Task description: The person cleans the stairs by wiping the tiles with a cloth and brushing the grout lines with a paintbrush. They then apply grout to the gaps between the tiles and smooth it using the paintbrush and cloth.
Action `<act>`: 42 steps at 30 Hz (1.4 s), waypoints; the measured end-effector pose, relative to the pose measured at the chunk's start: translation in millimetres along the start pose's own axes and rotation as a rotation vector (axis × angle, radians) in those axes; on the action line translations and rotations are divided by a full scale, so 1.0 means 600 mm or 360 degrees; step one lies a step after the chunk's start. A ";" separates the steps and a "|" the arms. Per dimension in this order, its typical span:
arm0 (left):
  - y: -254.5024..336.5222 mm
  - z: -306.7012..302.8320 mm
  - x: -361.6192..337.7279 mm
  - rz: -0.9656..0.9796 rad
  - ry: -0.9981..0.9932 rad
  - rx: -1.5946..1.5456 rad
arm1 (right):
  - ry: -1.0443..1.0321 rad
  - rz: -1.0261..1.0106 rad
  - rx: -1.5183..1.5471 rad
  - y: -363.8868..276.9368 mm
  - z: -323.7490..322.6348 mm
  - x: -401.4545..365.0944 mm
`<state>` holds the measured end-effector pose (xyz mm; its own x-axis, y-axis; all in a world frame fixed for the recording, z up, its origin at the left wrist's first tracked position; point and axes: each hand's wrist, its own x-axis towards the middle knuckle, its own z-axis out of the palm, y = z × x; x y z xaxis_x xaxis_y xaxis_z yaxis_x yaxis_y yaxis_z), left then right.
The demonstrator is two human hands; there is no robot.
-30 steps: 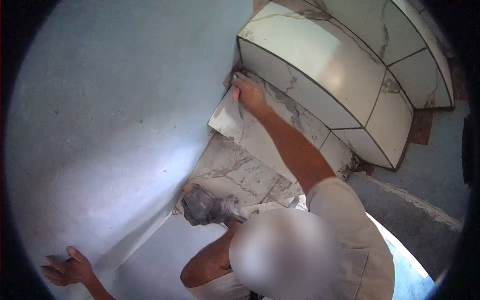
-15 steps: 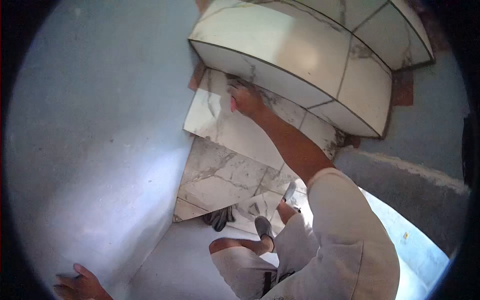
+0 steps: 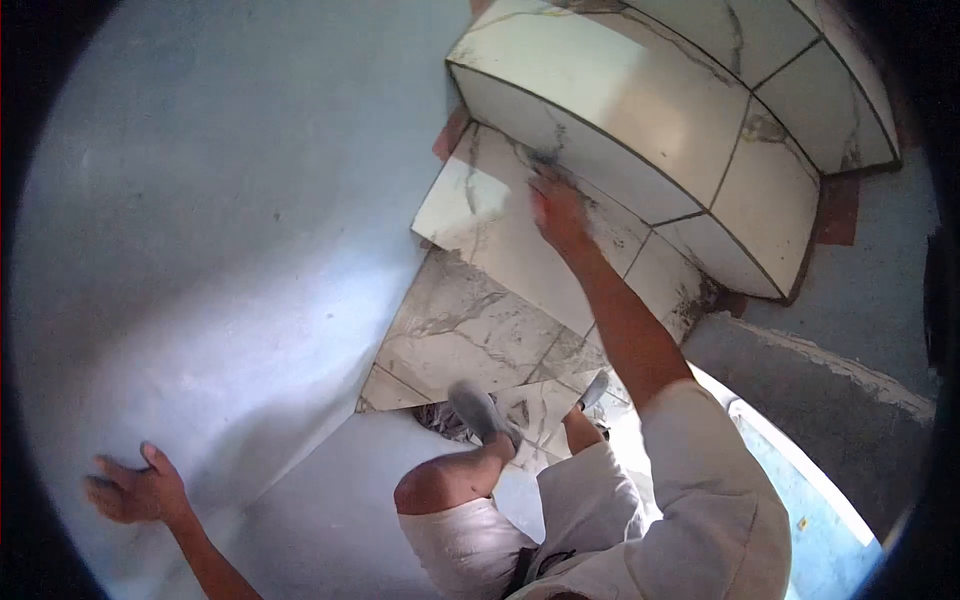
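White marbled tile (image 3: 510, 265): right hand (image 3: 560, 208) at it, near riser (image 3: 590, 160), apparently working there; cannot tell its grip. Left hand (image 3: 137, 487) open by wall (image 3: 200, 200). Next move probably needs steady contact.

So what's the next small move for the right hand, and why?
Probably slide the right hand along the joint between tread tile and riser tile, toward its right-hand end: the hand is already close to that joint, and dark stains mark the tiling there.

Pale short-sleeved shirt (image 3: 710, 480), pale shorts (image 3: 588, 500), grey shoes (image 3: 474, 410)
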<state>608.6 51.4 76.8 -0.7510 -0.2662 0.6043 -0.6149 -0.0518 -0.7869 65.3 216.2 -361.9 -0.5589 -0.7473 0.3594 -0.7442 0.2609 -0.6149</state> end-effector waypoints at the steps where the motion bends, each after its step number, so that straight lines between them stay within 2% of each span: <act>1: 0.002 -0.001 0.002 0.0027 0.0026 -0.0038 | 0.0043 -0.0023 0.0059 -0.016 0.056 0.035; 3: 0.003 -0.004 0.005 0.0026 0.0027 -0.0066 | 0.0208 0.0279 0.0096 -0.085 0.174 0.075; 5: -0.001 -0.006 0.003 0.0033 0.0026 -0.0109 | -0.0145 0.0176 0.0206 -0.179 0.214 0.057; 6: -0.002 -0.006 0.002 0.0034 0.0009 -0.0105 | -0.0074 0.0290 0.0287 -0.229 0.232 0.015; 7: 0.000 -0.005 0.001 0.0026 -0.0002 -0.0102 | -0.0566 0.0557 0.0668 -0.269 0.197 -0.003; 8: 0.001 -0.006 0.002 0.0022 -0.0011 -0.0109 | -0.0467 0.0397 0.0494 -0.296 0.210 -0.053; 9: 0.001 -0.010 0.004 0.0036 -0.0015 -0.0064 | -0.0577 0.0179 0.0334 -0.299 0.226 -0.091; 10: 0.003 -0.012 0.006 0.0041 -0.0011 -0.0016 | -0.0572 0.0160 0.0323 -0.298 0.216 -0.077; 12: 0.005 -0.015 0.011 0.0062 0.0010 -0.0016 | 0.0345 0.0085 0.0855 -0.286 0.184 -0.056; 14: 0.008 -0.018 0.013 0.0107 0.0033 -0.0018 | 0.0443 0.0519 0.1019 -0.239 0.148 0.055; 16: 0.011 -0.021 0.014 0.0099 -0.0004 0.0037 | 0.0768 0.0510 0.1093 -0.176 0.158 0.144; 17: 0.010 -0.021 0.015 0.0102 -0.0004 0.0039 | 0.0768 0.0512 0.1096 -0.178 0.168 0.135; 19: 0.010 -0.020 0.016 0.0136 0.0030 0.0017 | 0.0385 0.0893 0.1066 -0.193 0.186 0.095; 20: 0.008 -0.017 0.013 0.0127 0.0029 0.0008 | 0.0132 0.1001 0.1149 -0.234 0.186 0.044; 22: 0.001 -0.013 0.003 0.0121 -0.0011 0.0021 | -0.0072 0.0502 0.0162 -0.252 0.262 -0.055; 23: 0.001 -0.014 0.002 0.0111 -0.0007 0.0018 | -0.0057 0.0266 -0.0313 -0.260 0.301 -0.105; 25: 0.001 -0.016 0.004 0.0066 -0.0102 0.0079 | -0.0228 0.0763 0.0983 -0.280 0.226 -0.084; 26: -0.002 -0.013 0.001 0.0074 -0.0102 0.0086 | 0.0211 0.0835 0.1524 -0.271 0.208 -0.033; 27: -0.006 -0.009 -0.004 0.0074 -0.0078 0.0090 | 0.0367 0.0499 0.1086 -0.262 0.142 0.034; 28: -0.008 -0.006 -0.006 0.0080 -0.0055 0.0090 | 0.0593 0.0397 0.0852 -0.223 0.139 0.083; 29: -0.008 -0.006 -0.003 0.0096 -0.0057 0.0089 | 0.0717 0.0057 0.0396 -0.163 0.155 0.118; 30: -0.005 -0.010 0.002 0.0116 -0.0042 0.0083 | 0.0708 0.0069 0.0396 -0.167 0.162 0.104; 31: -0.002 -0.014 0.004 0.0123 -0.0030 0.0077 | 0.0415 0.0379 0.0743 -0.176 0.170 0.086; 32: 0.002 -0.015 0.006 0.0111 -0.0027 0.0072 | 0.0170 0.0505 0.0755 -0.186 0.189 0.062; 33: 0.006 -0.015 0.009 0.0101 0.0003 0.0051 | -0.0090 0.0479 0.0665 -0.212 0.224 -0.001; 35: 0.007 -0.020 0.010 0.0085 0.0027 0.0030 | -0.0473 0.0216 0.0672 -0.289 0.254 -0.127; 36: 0.006 -0.022 0.010 0.0095 -0.0001 0.0043 | -0.0467 0.0219 0.0665 -0.290 0.243 -0.125; 38: 0.006 -0.019 0.010 0.0097 -0.0034 0.0068 | -0.0026 -0.0326 0.0634 -0.285 0.227 -0.116; 39: 0.005 -0.018 0.008 0.0113 -0.0005 0.0067 | -0.0196 0.0000 0.0602 -0.255 0.210 -0.077; 42: 0.003 -0.016 0.006 0.0140 0.0006 0.0074 | 0.0353 0.0076 0.0498 -0.152 0.144 0.080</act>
<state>602.5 59.3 79.1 -0.8023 -0.2683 0.5332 -0.5348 -0.0733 -0.8418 137.8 103.4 -349.4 -0.6816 -0.5792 0.4472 -0.5868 0.0676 -0.8069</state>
